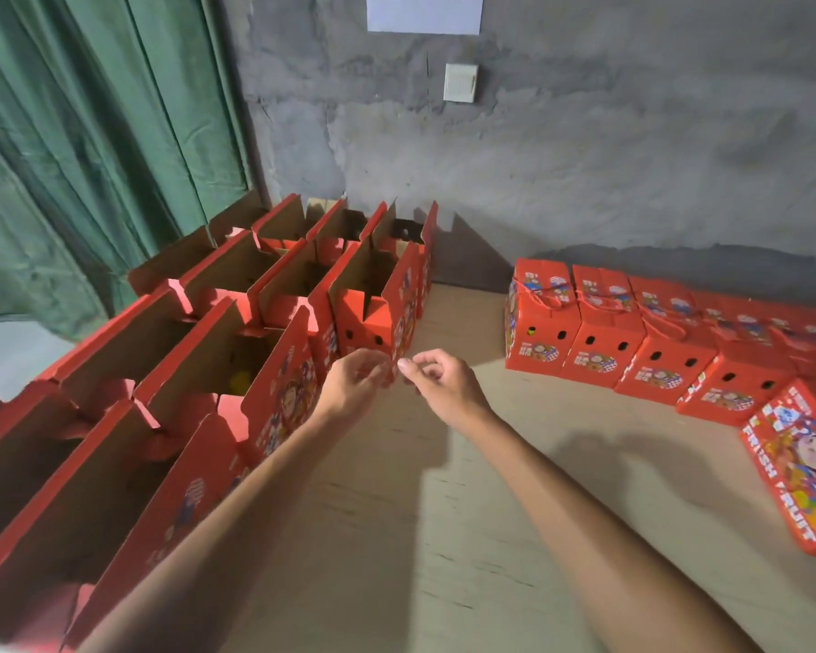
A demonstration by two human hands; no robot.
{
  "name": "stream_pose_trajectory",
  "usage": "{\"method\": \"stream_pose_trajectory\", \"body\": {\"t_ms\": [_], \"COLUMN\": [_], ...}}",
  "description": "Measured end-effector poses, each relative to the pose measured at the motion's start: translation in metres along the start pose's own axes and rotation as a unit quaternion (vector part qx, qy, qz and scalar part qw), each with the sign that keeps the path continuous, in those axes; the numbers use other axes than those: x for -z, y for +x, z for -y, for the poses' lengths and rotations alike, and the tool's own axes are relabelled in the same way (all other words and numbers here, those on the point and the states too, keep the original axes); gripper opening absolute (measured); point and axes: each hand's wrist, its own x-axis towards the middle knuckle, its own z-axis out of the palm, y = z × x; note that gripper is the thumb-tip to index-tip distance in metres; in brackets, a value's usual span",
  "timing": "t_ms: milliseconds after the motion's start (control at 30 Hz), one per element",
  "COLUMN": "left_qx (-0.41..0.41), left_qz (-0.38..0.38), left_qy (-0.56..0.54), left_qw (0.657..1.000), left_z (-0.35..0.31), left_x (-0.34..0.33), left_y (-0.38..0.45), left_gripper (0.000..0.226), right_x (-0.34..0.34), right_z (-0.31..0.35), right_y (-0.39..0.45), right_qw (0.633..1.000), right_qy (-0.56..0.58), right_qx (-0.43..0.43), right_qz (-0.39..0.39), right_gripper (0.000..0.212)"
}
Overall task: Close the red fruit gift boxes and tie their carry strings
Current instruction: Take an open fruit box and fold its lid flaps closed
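Observation:
Several open red fruit gift boxes stand in rows on the left, flaps up and brown insides showing. The nearest to my hands is an open red box (377, 318) at the right end of a row. My left hand (352, 386) is at this box's near lower corner with its fingers curled against the red card; blur hides whether it grips. My right hand (441, 386) hovers just right of that corner, fingers loosely curled, thumb pointing at the box, holding nothing. Closed boxes with tied red strings (604, 322) line the right side.
A closed box (801, 468) lies on its side at the far right. The boxes sit on a pale wooden tabletop (444, 534). Behind are a grey concrete wall (585, 157) with a switch (460, 82) and a green curtain (90, 134) at the left.

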Motion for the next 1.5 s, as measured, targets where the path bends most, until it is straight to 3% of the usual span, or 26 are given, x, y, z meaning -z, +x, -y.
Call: {"method": "stream_pose_trajectory", "body": {"t_ms": [200,333,500,733,867,1100,1233,1500], "left_qx": [-0.014,-0.025,-0.048,-0.08,-0.088,-0.08,-0.069,-0.012], "left_qz": [0.014,0.04,0.011,0.016,0.05,0.126,0.102,0.156], "left_qy": [0.044,0.084,0.133,0.301,0.364,0.409,0.426,0.36], "left_qw": [0.999,0.995,0.99,0.95,0.926,0.9,0.896,0.92], "left_z": [0.032,0.049,0.066,0.091,0.118,0.15,0.142,0.115], "left_x": [0.015,0.011,0.007,-0.01,-0.024,-0.047,-0.051,-0.059], "left_y": [0.072,0.114,0.173,0.25,0.265,0.282,0.279,0.211], "left_gripper": [0.013,0.016,0.024,0.034,0.04,0.047,0.055,0.053], "right_x": [-0.039,-0.059,-0.077,-0.104,-0.122,-0.135,-0.135,-0.114], "right_z": [0.007,0.008,0.005,-0.023,-0.037,-0.068,-0.072,-0.078], "right_y": [0.054,0.093,0.149,0.22,0.249,0.257,0.253,0.176], "right_qw": [0.998,0.994,0.988,0.985,0.972,0.92,0.931,0.945], "right_qy": [-0.044,-0.081,-0.103,-0.124,-0.212,-0.38,-0.355,-0.317], "right_qx": [-0.009,-0.002,-0.016,-0.046,-0.057,-0.035,-0.026,-0.014], "right_qz": [-0.05,-0.072,-0.111,-0.111,-0.083,-0.084,-0.079,-0.074], "right_gripper": [0.027,0.028,0.023,0.044,0.048,0.027,0.027,0.03]}}
